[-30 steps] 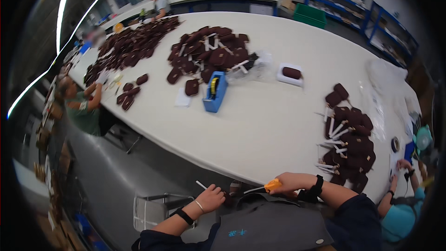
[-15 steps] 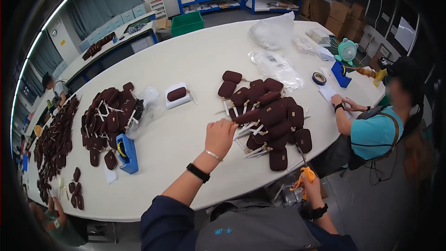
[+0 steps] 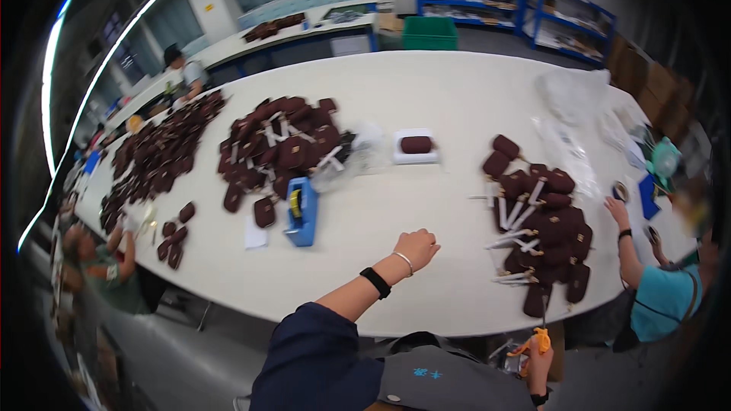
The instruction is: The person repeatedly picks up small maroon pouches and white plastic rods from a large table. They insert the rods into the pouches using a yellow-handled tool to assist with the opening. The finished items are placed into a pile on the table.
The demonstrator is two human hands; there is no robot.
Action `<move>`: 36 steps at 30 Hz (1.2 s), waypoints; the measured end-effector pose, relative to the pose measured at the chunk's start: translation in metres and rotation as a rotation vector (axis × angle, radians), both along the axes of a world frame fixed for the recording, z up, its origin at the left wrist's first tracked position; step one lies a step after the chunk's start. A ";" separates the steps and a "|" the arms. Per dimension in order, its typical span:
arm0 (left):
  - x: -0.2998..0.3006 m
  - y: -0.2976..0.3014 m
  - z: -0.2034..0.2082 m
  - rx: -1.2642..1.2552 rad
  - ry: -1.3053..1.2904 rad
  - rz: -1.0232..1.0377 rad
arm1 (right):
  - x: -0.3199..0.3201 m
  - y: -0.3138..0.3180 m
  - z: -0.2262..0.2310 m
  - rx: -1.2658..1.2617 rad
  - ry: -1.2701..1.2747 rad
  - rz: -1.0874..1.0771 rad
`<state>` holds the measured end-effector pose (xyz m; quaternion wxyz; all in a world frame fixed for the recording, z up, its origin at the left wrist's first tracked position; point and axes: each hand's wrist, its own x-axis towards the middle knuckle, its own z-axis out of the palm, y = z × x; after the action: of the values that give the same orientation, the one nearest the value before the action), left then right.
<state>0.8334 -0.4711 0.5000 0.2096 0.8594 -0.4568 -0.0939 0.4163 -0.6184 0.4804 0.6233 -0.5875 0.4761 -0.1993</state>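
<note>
My left hand (image 3: 416, 250) hovers over the white table, left of the near pile of small dark maroon zip pouches (image 3: 560, 222). Its fingers are curled in, and nothing shows in them. My right hand (image 3: 541, 364), at the table's near edge, grips scissors (image 3: 541, 340) with orange handles. Their blades point up toward the lowest pouch (image 3: 537, 300) of the pile. White strips (image 3: 521, 215) hang from several pouches, mostly along the pile's left side.
A blue tape dispenser (image 3: 303, 213) stands left of my left hand, before another pouch heap (image 3: 282, 144). One pouch (image 3: 416, 144) lies on a white pad. Clear plastic bags (image 3: 567, 148) lie at the far right. A co-worker in turquoise (image 3: 664, 301) sits at right.
My left hand has left the pouch it was holding at the pile and moved left over the table. The view has swung left. The scissors stay in my right hand.
</note>
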 end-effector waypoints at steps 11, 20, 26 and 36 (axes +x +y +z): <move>0.214 0.328 -0.022 -0.273 -0.053 0.997 | 0.159 0.079 0.018 0.026 0.047 0.354; 0.335 0.342 -0.080 -0.045 -0.030 1.002 | 0.198 0.108 0.037 -0.022 0.175 0.337; 0.377 0.320 -0.079 0.390 -0.070 0.960 | 0.187 0.107 0.006 -0.114 0.082 0.257; 0.405 0.330 -0.072 0.626 -0.082 0.731 | 0.219 0.125 0.042 -0.139 0.297 0.327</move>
<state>1.2381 -0.1411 0.4280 -0.0581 0.9885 -0.0824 -0.1131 0.6348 -0.4937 0.5220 0.5285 -0.7213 0.4460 -0.0393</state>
